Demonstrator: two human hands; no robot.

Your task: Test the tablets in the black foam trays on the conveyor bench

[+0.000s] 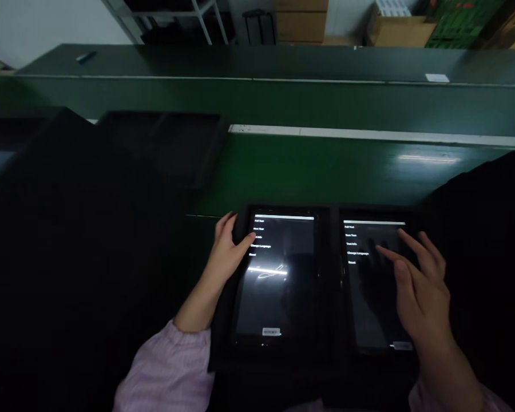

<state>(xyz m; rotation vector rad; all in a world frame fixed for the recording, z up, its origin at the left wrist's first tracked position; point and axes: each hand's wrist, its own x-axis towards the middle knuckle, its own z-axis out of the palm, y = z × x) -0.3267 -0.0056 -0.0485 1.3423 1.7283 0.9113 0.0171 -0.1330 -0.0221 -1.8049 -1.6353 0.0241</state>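
Note:
Two black tablets lie side by side on the green table in front of me, both showing a short white text menu. My left hand (229, 249) rests on the upper left edge of the left tablet (278, 286), thumb on its screen by the menu, fingers curled over the frame. My right hand (420, 286) hovers over the right tablet (369, 297) with fingers spread, the index fingertip touching the screen near the menu lines. A small white label sits at the bottom of each screen.
Black trays or foam pads (163, 143) are stacked at the left. A green conveyor belt (326, 103) runs across behind, with a white rail (369, 134), a white tag (436, 78) and a pen (86, 56). Cardboard boxes (399, 28) stand at the back.

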